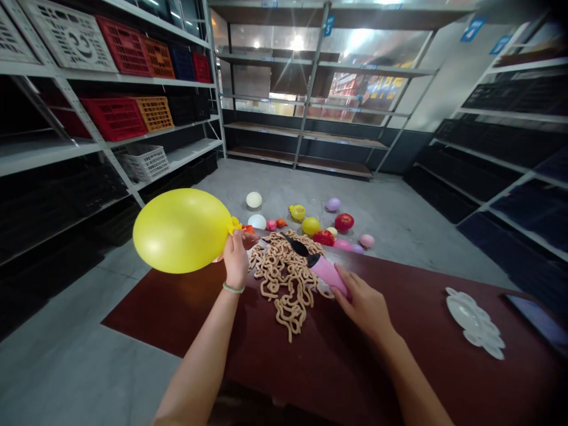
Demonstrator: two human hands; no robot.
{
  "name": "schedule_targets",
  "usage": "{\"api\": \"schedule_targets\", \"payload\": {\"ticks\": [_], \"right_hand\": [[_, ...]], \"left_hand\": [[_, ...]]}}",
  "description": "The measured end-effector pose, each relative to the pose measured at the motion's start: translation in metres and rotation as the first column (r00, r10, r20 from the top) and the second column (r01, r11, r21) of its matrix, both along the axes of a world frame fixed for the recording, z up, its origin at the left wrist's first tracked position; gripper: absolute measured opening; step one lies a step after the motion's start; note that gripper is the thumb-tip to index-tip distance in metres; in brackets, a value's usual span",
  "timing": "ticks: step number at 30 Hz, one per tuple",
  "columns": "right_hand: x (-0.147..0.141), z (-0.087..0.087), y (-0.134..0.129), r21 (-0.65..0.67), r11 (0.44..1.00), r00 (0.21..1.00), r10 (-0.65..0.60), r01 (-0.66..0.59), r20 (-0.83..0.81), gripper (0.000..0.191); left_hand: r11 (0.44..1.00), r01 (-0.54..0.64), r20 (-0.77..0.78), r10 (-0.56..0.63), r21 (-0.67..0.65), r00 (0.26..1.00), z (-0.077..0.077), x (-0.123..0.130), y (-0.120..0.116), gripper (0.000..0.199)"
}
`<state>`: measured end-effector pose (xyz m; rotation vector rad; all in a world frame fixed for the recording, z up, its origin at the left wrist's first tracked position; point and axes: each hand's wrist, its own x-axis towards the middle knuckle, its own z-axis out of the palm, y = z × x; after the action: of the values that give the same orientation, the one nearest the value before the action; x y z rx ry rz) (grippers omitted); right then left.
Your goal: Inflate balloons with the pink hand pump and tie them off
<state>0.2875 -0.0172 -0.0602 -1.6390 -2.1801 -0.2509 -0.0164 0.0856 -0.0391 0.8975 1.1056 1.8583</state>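
My left hand is closed on the knotted neck of an inflated yellow balloon, which sticks out to the left above the table's edge. In my right hand is a pink balloon pump with a tapering black nozzle. The nozzle points away to the upper left, over a heap of beige, rope-like strands on the table. Just beyond my left fingers are small orange and reddish pieces, partly hidden and hard to make out.
A dark reddish table spans the front, carrying a white scalloped palette and a dark flat device at right. Several balloons lie on the grey floor beyond. Shelving with crates lines the left; more racks stand behind and right.
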Motion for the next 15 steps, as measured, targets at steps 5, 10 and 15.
{"api": "schedule_targets", "payload": {"ticks": [5, 10, 15], "right_hand": [[-0.004, -0.008, 0.005, -0.046, 0.991, 0.98, 0.131, -0.126, 0.147, 0.049], [-0.009, -0.012, 0.007, -0.074, 0.979, 0.972, 0.198, -0.19, 0.128, 0.051], [-0.007, -0.012, 0.007, -0.005, 0.979, 0.976, 0.204, -0.204, 0.074, 0.051]], "left_hand": [[0.998, 0.057, -0.285, -0.051, 0.015, 0.957, 0.0, 0.005, -0.007, 0.041], [0.986, 0.169, -0.483, -0.152, -0.007, 0.862, 0.0, 0.012, -0.013, 0.047], [0.975, 0.208, -0.654, -0.207, -0.076, 0.728, -0.004, 0.016, -0.018, 0.048]]}}
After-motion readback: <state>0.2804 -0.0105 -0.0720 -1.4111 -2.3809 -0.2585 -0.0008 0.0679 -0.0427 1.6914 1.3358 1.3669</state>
